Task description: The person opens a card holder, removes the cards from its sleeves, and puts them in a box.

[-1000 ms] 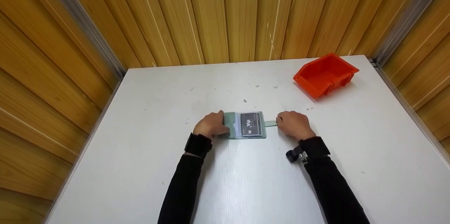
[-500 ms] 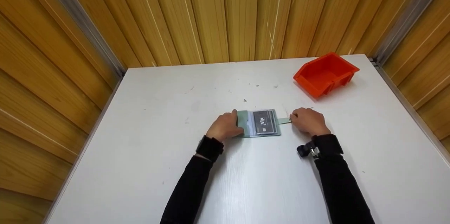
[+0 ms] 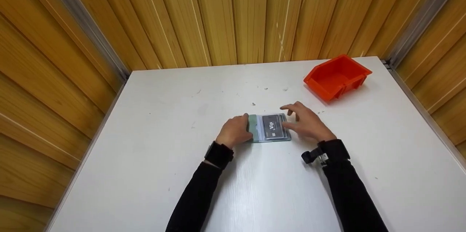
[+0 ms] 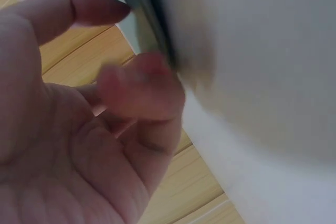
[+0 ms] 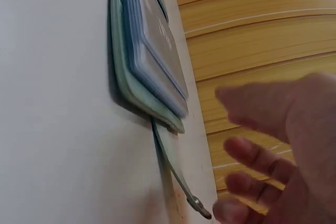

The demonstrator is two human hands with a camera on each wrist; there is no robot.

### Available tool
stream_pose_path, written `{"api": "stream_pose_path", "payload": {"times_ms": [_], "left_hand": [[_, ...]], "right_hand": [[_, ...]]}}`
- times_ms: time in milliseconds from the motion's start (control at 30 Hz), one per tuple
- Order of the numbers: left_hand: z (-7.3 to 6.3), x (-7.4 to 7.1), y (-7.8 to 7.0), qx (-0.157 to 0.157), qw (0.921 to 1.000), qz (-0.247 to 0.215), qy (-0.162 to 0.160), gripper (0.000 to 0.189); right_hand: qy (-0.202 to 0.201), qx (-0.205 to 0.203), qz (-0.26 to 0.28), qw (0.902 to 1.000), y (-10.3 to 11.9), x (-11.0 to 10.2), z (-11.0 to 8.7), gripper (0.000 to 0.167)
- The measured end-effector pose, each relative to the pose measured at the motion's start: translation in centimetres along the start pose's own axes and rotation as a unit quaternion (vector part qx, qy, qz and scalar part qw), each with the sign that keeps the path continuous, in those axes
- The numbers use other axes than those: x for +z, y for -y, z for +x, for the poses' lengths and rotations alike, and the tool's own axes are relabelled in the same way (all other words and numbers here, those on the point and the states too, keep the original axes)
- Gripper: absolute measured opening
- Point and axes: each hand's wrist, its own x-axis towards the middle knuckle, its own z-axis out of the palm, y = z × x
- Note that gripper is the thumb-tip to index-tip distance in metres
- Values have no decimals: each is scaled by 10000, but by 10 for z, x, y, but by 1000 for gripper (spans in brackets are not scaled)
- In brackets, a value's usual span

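A green card wallet [image 3: 252, 125] lies opened flat on the white table, with clear plastic sleeves and a dark card [image 3: 271, 126] printed "Vip" on its right half. My left hand [image 3: 235, 130] pinches the wallet's left edge between thumb and fingers; the left wrist view shows the fingertips right at the green edge. Over the wallet's right end my right hand [image 3: 307, 122] holds nothing, its thumb and fingers spread apart. In the right wrist view a thin strap [image 5: 176, 169] with a metal snap [image 5: 196, 201] sticks out from the wallet's end, beside the fingers.
An orange-red plastic bin [image 3: 336, 79] stands at the back right of the white table [image 3: 164, 115]. Wood-patterned panels [image 3: 218, 17] enclose the table behind and on both sides.
Both hands first shifted right with the wallet, the right hand pulling its strap. Now the right hand has let go of the strap, spread its fingers and moved left over the wallet.
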Motion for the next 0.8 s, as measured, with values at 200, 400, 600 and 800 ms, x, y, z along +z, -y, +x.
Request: {"api": "stream_pose_path", "payload": {"times_ms": [200, 400, 600, 800], "left_hand": [[-1, 5, -10, 257, 9988, 329, -263, 42], [4, 8, -12, 422, 9983, -50, -390, 33], [12, 16, -20, 170, 9745, -2210, -346, 29], [15, 21, -26, -947, 8971, -4312, -190, 34]], "right_hand": [[630, -500, 244, 9965, 2, 12, -1, 83], [636, -496, 339, 9962, 0, 14, 2, 84], [630, -538, 362, 9959, -3, 14, 5, 83], [645, -464, 322, 9963, -4, 15, 4, 84]]}}
